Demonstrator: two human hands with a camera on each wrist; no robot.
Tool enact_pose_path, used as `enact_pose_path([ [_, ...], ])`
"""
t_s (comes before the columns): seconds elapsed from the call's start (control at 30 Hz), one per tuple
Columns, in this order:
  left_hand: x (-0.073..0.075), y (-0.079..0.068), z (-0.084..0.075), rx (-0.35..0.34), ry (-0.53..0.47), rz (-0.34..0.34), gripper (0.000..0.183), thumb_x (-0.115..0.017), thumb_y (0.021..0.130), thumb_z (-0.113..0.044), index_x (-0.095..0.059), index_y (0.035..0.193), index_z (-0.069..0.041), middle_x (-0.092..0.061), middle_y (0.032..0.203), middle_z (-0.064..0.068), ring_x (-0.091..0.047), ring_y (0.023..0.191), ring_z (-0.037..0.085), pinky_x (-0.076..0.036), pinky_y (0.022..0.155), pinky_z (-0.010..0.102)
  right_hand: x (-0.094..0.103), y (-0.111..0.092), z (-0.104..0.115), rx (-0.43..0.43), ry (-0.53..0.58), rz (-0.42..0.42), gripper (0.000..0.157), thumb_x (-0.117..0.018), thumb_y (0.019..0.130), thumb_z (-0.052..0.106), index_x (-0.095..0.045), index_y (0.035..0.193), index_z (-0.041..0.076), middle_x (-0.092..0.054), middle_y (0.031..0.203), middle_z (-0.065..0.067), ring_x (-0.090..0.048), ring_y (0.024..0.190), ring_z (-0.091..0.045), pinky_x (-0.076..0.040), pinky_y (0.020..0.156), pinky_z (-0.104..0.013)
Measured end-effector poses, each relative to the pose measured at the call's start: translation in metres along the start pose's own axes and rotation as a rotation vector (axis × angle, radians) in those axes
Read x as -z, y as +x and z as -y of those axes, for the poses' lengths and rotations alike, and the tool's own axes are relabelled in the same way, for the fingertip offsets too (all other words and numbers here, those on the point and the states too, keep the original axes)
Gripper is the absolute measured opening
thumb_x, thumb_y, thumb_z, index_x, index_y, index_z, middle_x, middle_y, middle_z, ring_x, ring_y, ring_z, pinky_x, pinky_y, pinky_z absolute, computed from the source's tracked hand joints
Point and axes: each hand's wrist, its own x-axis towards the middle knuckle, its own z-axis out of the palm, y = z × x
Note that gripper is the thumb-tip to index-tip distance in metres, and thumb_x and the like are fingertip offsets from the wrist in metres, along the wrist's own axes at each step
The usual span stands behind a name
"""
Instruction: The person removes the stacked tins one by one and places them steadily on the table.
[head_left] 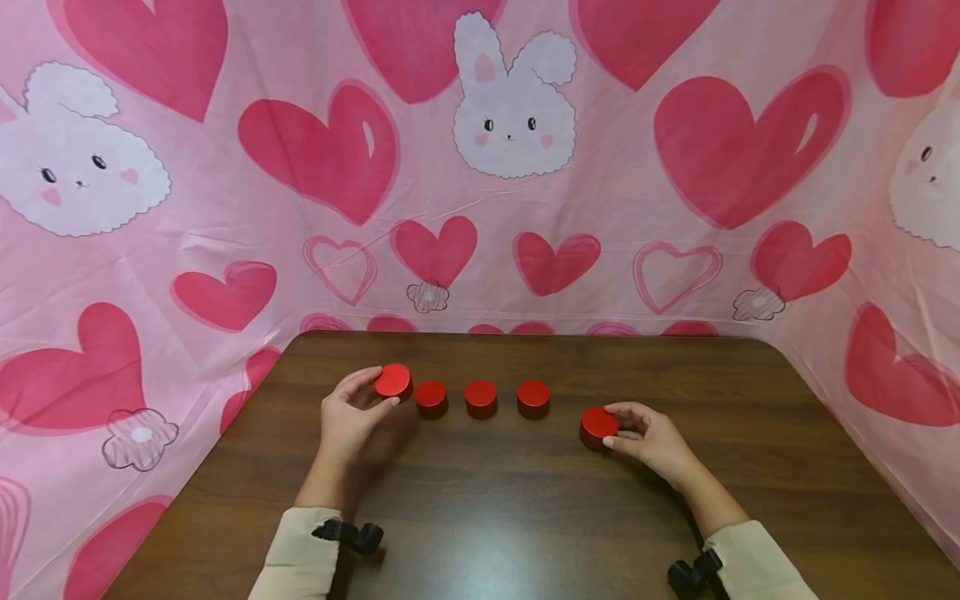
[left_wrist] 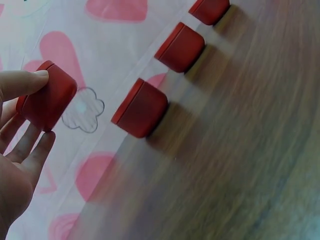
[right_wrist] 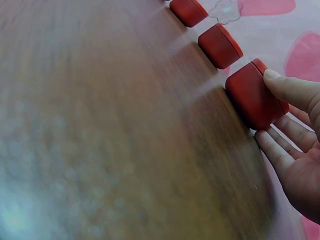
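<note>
My left hand (head_left: 350, 421) pinches a round red tin (head_left: 393, 382) between thumb and fingers, at the left end of a row. In the left wrist view this red tin (left_wrist: 54, 97) is raised off the table and tilted. My right hand (head_left: 651, 443) grips another red tin (head_left: 598, 428) by its side, right of the row and a little nearer. That tin (right_wrist: 256, 95) appears close to the wood in the right wrist view. Between the hands stand three similar tins, the left one (head_left: 431, 400), the middle one (head_left: 481, 400) and the right one (head_left: 533, 400), each with its lid up.
The brown wooden table (head_left: 480, 492) has its far edge just behind the row. A pink cloth (head_left: 525, 200) printed with hearts and rabbits hangs behind and at both sides. Black wrist mounts sit on the left cuff (head_left: 352, 535) and the right cuff (head_left: 697, 573).
</note>
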Motion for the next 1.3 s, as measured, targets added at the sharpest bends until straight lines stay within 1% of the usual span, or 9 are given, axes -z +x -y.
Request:
enact_pose_path([
  [0.17, 0.006, 0.001, 0.005, 0.021, -0.024, -0.027, 0.056, -0.077, 0.069, 0.021, -0.061, 0.122, 0.012, -0.056, 0.124, 0.021, -0.066, 0.1, 0.014, -0.054, 0.083, 0.027, 0.0, 0.0, 0.0, -0.001, -0.003, -0.003, 0.055, -0.08, 0.081, 0.012, -0.056, 0.128, -0.004, -0.06, 0.122, -0.024, -0.062, 0.106, -0.034, -0.054, 0.084, -0.024],
  [0.3, 0.013, 0.002, 0.008, 0.06, 0.031, -0.034, 0.056, -0.078, 0.07, 0.017, -0.062, 0.123, 0.009, -0.057, 0.125, 0.018, -0.065, 0.101, 0.011, -0.053, 0.084, 0.027, 0.0, 0.0, -0.001, -0.001, -0.008, -0.004, 0.054, -0.08, 0.081, 0.012, -0.056, 0.128, -0.004, -0.06, 0.122, -0.024, -0.062, 0.107, -0.033, -0.054, 0.085, -0.024],
  [0.4, 0.017, 0.004, 0.01, 0.09, 0.083, -0.022, 0.057, -0.079, 0.072, 0.013, -0.062, 0.125, 0.006, -0.057, 0.127, 0.016, -0.063, 0.103, 0.01, -0.051, 0.088, 0.025, 0.0, 0.0, -0.001, 0.0, -0.008, -0.003, 0.054, -0.08, 0.082, 0.012, -0.056, 0.128, -0.004, -0.06, 0.122, -0.024, -0.061, 0.107, -0.033, -0.054, 0.085, -0.024],
  [0.6, 0.021, 0.007, 0.016, 0.139, 0.135, -0.016, 0.057, -0.08, 0.072, 0.011, -0.062, 0.126, 0.005, -0.058, 0.127, 0.016, -0.065, 0.099, 0.01, -0.053, 0.083, 0.022, 0.001, 0.0, 0.0, -0.002, -0.008, -0.004, 0.055, -0.08, 0.081, 0.012, -0.056, 0.128, -0.003, -0.06, 0.123, -0.024, -0.061, 0.108, -0.034, -0.054, 0.085, -0.025],
  [0.7, 0.023, 0.009, 0.02, 0.145, 0.168, -0.009, 0.056, -0.08, 0.072, 0.011, -0.062, 0.125, 0.005, -0.058, 0.127, 0.017, -0.066, 0.099, 0.013, -0.054, 0.081, 0.02, 0.001, 0.0, 0.0, -0.001, -0.008, -0.002, 0.055, -0.08, 0.081, 0.013, -0.056, 0.128, -0.003, -0.06, 0.123, -0.024, -0.061, 0.108, -0.034, -0.054, 0.086, -0.025],
  [0.83, 0.026, 0.011, 0.027, 0.151, 0.228, 0.002, 0.055, -0.08, 0.072, 0.009, -0.063, 0.124, 0.003, -0.059, 0.128, 0.018, -0.066, 0.101, 0.022, -0.053, 0.08, 0.019, 0.001, 0.0, 0.0, 0.0, -0.005, -0.002, 0.055, -0.08, 0.081, 0.013, -0.056, 0.128, -0.003, -0.06, 0.123, -0.024, -0.061, 0.108, -0.034, -0.054, 0.086, -0.025],
  [1.03, 0.029, 0.013, 0.033, 0.184, 0.304, 0.02, 0.054, -0.081, 0.074, 0.005, -0.063, 0.125, 0.004, -0.059, 0.129, 0.021, -0.063, 0.11, 0.035, -0.052, 0.086, 0.024, 0.001, 0.0, -0.001, 0.001, -0.003, -0.001, 0.055, -0.08, 0.082, 0.013, -0.056, 0.128, -0.003, -0.06, 0.123, -0.024, -0.061, 0.108, -0.033, -0.053, 0.086, -0.024],
  [1.13, 0.031, 0.014, 0.036, 0.212, 0.32, 0.025, 0.054, -0.081, 0.075, 0.004, -0.062, 0.125, 0.004, -0.058, 0.13, 0.023, -0.061, 0.113, 0.037, -0.051, 0.088, 0.027, 0.001, 0.001, -0.001, 0.001, -0.003, -0.002, 0.054, -0.08, 0.082, 0.013, -0.056, 0.128, -0.003, -0.06, 0.123, -0.023, -0.061, 0.108, -0.033, -0.053, 0.086, -0.024],
  [1.3, 0.033, 0.017, 0.042, 0.24, 0.337, 0.04, 0.054, -0.081, 0.075, 0.004, -0.062, 0.126, 0.004, -0.059, 0.129, 0.023, -0.061, 0.114, 0.036, -0.05, 0.089, 0.026, 0.001, 0.001, -0.001, -0.008, -0.005, 0.0, 0.055, -0.08, 0.082, 0.013, -0.056, 0.129, -0.002, -0.06, 0.123, -0.022, -0.062, 0.108, -0.032, -0.054, 0.086, -0.026],
])
